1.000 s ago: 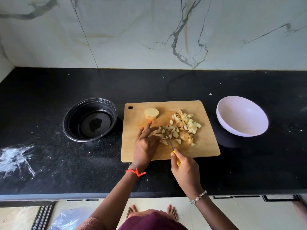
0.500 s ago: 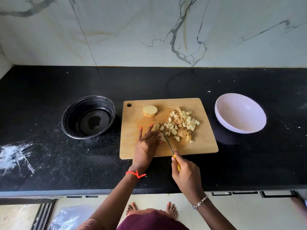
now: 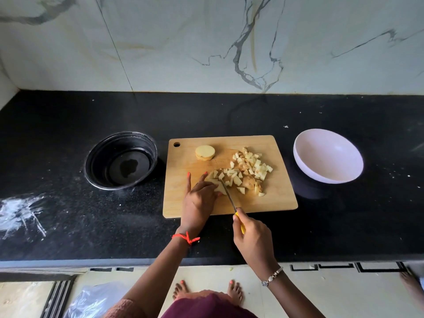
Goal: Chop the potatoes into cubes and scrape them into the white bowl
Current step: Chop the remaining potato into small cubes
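Black stone counter [image 3: 229, 115] below a veined marble wall, wooden board [image 3: 275, 200] at centre. On the board, potato piece [image 3: 219, 188] under the cut: firm, light, likely starch-slick, best pinned flat from above with fingertips clear of the blade. Held so beneath left hand [image 3: 199, 200], middle fingers bent over it, little finger straight on the wood. Knife [image 3: 229, 196] touching its right side, yellow handle gripped in right hand [image 3: 252, 237]. Cubes [image 3: 252, 166] heaped just beyond, round stack [image 3: 205, 152] farther back. White bowl [image 3: 328, 157] right of the board, without cubes yet.

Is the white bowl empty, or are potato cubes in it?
Empty. The white bowl shows only its bare inside; the potato cubes all lie on the cutting board.
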